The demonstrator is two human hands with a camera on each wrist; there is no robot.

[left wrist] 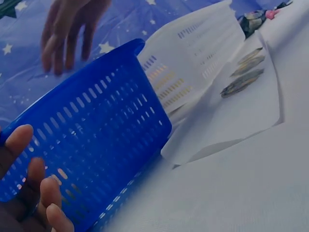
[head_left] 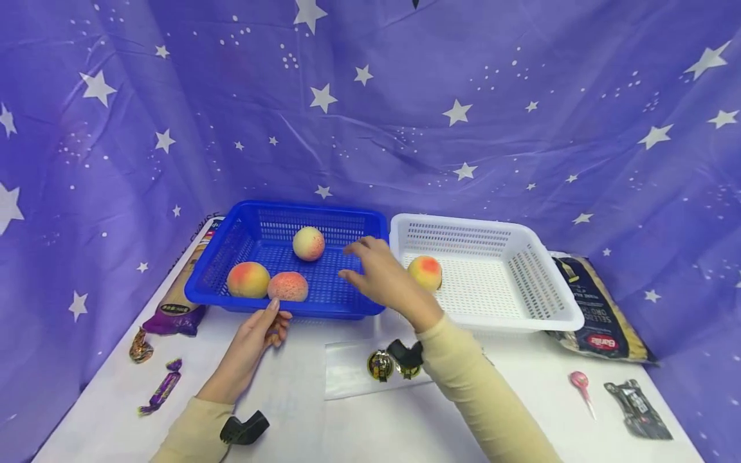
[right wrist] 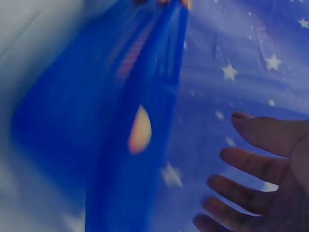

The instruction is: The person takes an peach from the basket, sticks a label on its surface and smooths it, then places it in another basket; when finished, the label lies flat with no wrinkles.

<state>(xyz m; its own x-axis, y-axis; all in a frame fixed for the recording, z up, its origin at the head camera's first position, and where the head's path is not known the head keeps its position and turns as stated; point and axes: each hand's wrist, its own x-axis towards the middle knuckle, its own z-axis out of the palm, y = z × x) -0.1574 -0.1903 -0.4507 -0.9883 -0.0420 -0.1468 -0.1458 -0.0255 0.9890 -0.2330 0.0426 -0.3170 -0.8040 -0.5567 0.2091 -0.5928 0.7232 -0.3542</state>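
My left hand [head_left: 257, 334] holds the front rim of the blue basket [head_left: 336, 310], its thumb at the rim and its other fingers curled below, outside the wall. Over the right end of that basket hovers my right hand [head_left: 379, 273], fingers spread and nothing in them. Inside the blue basket are a yellow-red peach [head_left: 247, 280], a pinkish peach [head_left: 288, 287] and a pale peach [head_left: 309, 244]. Another peach [head_left: 425, 272], yellow with a red top, lies at the left of the white basket [head_left: 552, 321], partly behind my right hand.
A clear plastic sheet with gold round pieces [head_left: 380, 365] lies in front. On the left are a purple-brown bag [head_left: 176, 308] and two wrapped candies [head_left: 162, 389]. To the right are a dark Barilla bag [head_left: 602, 308], a pink lollipop [head_left: 580, 381] and a black packet [head_left: 639, 410]. A starry curtain hangs behind.
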